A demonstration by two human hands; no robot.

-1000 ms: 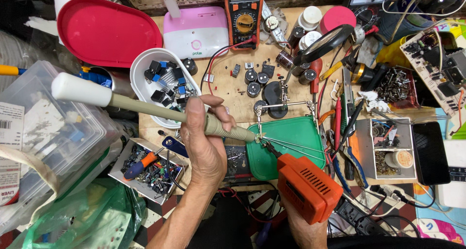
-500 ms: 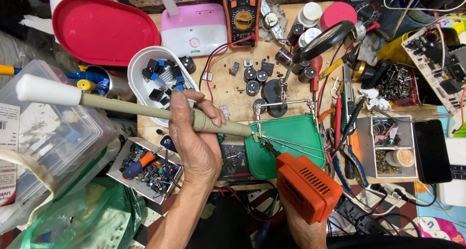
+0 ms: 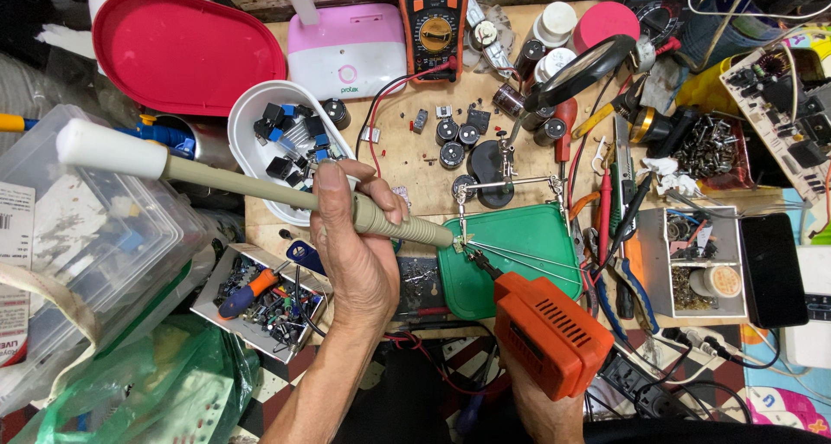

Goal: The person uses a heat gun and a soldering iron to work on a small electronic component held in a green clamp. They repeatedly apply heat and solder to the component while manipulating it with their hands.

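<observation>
My left hand (image 3: 359,258) grips a long beige desoldering pump (image 3: 225,183) with a white plunger end at the far left. Its nozzle points right at a small part (image 3: 461,245) held in the clips of a helping-hand stand (image 3: 489,163). My right hand (image 3: 550,414), mostly hidden at the bottom edge, holds an orange soldering gun (image 3: 545,331). The gun's thin dark tip reaches up-left to the same part. Both tips meet over the left edge of a green plastic lid (image 3: 532,236).
A white bowl of components (image 3: 247,119), a red lid (image 3: 186,50), a pink-and-white box (image 3: 346,50) and an orange multimeter (image 3: 433,24) lie behind. A clear bin (image 3: 78,236) stands left, a parts tray (image 3: 260,301) below; pliers, a magnifier (image 3: 589,67), a phone (image 3: 772,267) crowd the right.
The pump's white end swung a little left, then back right, while its nozzle stayed at the clipped part. The soldering gun kept its place.
</observation>
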